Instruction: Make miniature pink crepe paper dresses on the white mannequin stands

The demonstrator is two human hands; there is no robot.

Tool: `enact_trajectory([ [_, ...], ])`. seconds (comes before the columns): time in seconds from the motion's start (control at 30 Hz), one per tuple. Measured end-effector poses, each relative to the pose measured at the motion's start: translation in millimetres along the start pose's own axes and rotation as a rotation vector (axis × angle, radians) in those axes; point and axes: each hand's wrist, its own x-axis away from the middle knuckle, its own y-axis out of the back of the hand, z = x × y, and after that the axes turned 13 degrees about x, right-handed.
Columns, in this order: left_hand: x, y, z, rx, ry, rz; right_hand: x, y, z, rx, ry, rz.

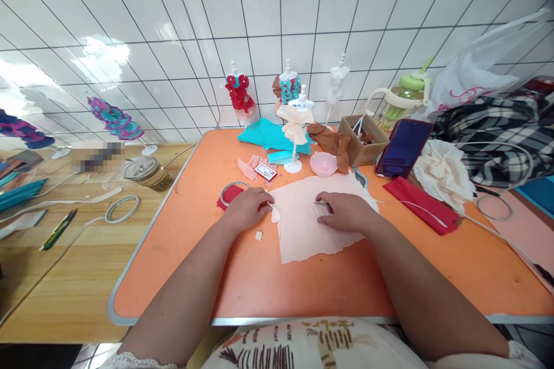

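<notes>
My left hand [247,209] is closed at the left edge of a pale pink crinkled sheet [303,230], pinching a small gathered pale scrap [276,215]. My right hand [350,211] is curled over the middle of the same sheet. Between its thumb and forefinger a thin metal tool [321,203] sticks out, pointing left; most of it is hidden. Behind the sheet stands a small white dress form [298,104] wearing a pale ruffled skirt [295,124]. A tape roll [224,191] lies on red material beside my left hand, and a small pale scrap [258,236] lies nearer me.
On the orange table [182,277], a pink bowl [324,164], turquoise material [264,135], a cardboard box [366,141] and a leaning phone [403,149] stand behind the sheet. Folded red material [419,206] lies right. A lidded jar [147,173] stands on the wooden table.
</notes>
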Motion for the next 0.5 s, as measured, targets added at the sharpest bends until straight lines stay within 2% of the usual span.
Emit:
enact_trajectory([
  [0.13,-2,10.4,6,-0.034,0.002,-0.055,0,-1,-1,0.016,-0.010,0.011],
  [0.27,4,22.4,5,-0.058,0.033,-0.222,3,6,0,-0.047,-0.072,-0.051],
  [0.33,9,21.2,-1,-0.066,-0.101,-0.270,5,12,5,-0.199,-0.096,-0.133],
  [0.4,13,13.7,-11,-0.059,-0.319,-0.217,7,16,14,-0.461,-0.049,-0.167],
  [0.5,18,-2.4,-28,-0.044,-0.549,-0.061,6,12,32,-0.901,0.046,-0.031],
])
